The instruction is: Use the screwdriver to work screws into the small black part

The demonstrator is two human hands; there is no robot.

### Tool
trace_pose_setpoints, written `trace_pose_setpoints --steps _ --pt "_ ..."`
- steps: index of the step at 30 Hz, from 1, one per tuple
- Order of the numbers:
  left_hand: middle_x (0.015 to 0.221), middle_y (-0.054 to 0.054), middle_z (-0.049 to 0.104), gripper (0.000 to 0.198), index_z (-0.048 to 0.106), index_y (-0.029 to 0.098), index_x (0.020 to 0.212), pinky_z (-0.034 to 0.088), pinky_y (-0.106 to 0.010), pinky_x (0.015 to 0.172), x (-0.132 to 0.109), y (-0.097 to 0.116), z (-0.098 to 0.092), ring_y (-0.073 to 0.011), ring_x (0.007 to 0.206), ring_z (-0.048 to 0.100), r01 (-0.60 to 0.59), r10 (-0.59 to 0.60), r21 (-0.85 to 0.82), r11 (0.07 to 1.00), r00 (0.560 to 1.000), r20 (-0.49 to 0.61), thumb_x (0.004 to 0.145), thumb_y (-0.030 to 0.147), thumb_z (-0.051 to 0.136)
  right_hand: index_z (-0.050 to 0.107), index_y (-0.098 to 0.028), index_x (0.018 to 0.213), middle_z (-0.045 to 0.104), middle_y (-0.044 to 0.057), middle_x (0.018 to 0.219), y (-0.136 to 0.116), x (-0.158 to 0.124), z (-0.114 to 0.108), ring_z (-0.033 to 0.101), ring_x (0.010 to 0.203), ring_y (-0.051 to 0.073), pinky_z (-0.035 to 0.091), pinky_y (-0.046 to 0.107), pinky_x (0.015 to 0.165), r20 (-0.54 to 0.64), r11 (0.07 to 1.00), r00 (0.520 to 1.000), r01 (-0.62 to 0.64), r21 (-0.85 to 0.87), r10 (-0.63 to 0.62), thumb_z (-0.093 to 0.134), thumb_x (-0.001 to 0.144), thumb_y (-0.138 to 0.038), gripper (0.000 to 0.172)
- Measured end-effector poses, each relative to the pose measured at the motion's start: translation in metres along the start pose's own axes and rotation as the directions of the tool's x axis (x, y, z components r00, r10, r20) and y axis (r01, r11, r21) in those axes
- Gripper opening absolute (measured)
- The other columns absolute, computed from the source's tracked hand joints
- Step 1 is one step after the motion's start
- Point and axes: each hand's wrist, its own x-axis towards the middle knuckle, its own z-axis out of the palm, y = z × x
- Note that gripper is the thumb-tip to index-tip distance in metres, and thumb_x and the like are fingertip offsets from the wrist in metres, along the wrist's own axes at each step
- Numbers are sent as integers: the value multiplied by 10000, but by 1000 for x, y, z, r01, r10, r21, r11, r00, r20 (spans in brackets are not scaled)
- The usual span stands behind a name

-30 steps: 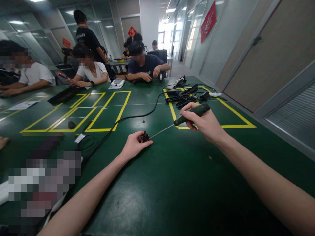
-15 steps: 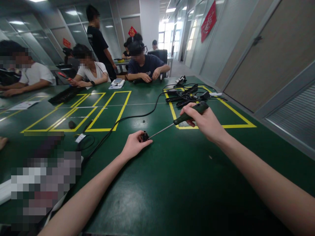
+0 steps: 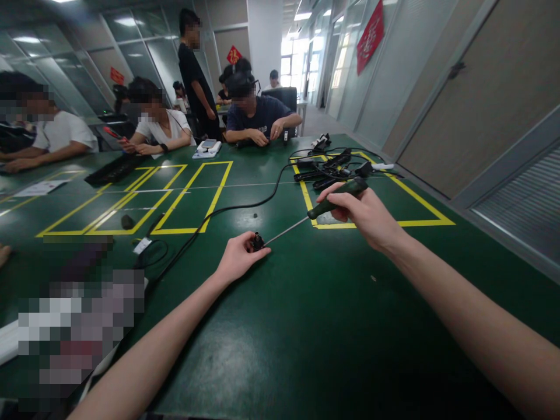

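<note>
My left hand (image 3: 240, 256) is closed around a small black part (image 3: 258, 241) with a short round stub on top, held on the green table (image 3: 280, 326). Its exact kind is too small to make out. In my right hand (image 3: 365, 211) is a screwdriver (image 3: 326, 207) with a dark green handle, gripped between thumb and fingers. The thin metal shaft slants down to the left, and its tip meets the right side of the black part. My fingers partly hide both the handle and the part.
Black cables and long black parts (image 3: 330, 169) lie in a heap inside a yellow-taped frame (image 3: 420, 223). A black cable (image 3: 245, 206) crosses the table to the left. A white device (image 3: 207, 148) sits at the far edge. Several people sit across the table; one person (image 3: 196, 81) stands behind.
My right hand and the screwdriver handle have shifted very slightly left, with the tip still at the black part. The standing person in the background has moved to the right.
</note>
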Motion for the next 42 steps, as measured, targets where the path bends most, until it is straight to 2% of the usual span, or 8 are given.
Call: trace_pose_setpoints --steps 4,11,17,24,27,30,35,42 --pt "634 35 584 387 672 192 798 359 -265 596 0 1 0 -152 610 502 7 -7 0 1000 1000 7 769 549 816 684 -193 771 496 -40 583 3 0 -1 425 537 101 239 287 534 -32 996 999 1 -85 -3 749 708 -564 382" --pt "637 32 599 381 675 192 800 366 -264 596 0 -1 0 -153 612 515 -2 2 -4 1000 1000 2 777 546 814 656 -204 791 524 -47 586 -2 1 -5 455 581 123 332 302 586 8 988 997 82 -130 -82 736 660 -417 263" --pt "639 35 602 375 692 190 819 367 -261 592 0 -3 0 -150 610 520 -2 2 9 1000 1000 2 784 540 823 618 -220 765 430 -73 447 0 -1 -4 362 432 100 237 288 476 -19 990 1000 20 -141 -23 717 761 -579 372" --pt "645 28 611 379 685 191 812 369 -265 598 -1 2 0 -156 615 522 7 -7 -2 1000 1000 4 777 544 816 699 -184 791 480 -53 522 1 1 -6 412 511 98 274 261 511 61 1000 998 20 6 -21 777 663 -362 233" --pt "662 18 632 379 683 192 808 377 -266 600 -1 1 0 -162 625 536 1 -1 6 1000 1000 0 787 549 807 694 -189 731 518 -24 579 5 3 -7 433 528 97 279 259 499 26 999 999 44 -7 -44 784 736 -486 311" --pt "673 13 643 371 694 190 821 385 -266 598 -1 0 0 -164 628 547 -2 2 15 1000 1000 -7 793 542 806 682 -199 728 478 -39 481 6 2 -7 408 443 99 279 261 459 37 997 999 31 -72 -29 756 806 -588 404" --pt "677 20 641 338 699 187 825 394 -264 596 -2 1 0 -160 625 558 17 -17 9 1000 1000 -2 797 501 820 687 -190 755 539 -21 479 1 1 -6 475 445 119 354 256 460 9 998 1000 -12 -67 13 795 693 -492 327" --pt "683 18 648 324 702 180 820 402 -262 602 -1 1 1 -156 633 561 6 -5 18 1000 1000 -3 814 485 812 686 -190 726 538 -16 526 2 4 -2 453 460 104 328 254 457 -102 1000 994 -24 4 24 773 639 -465 301"
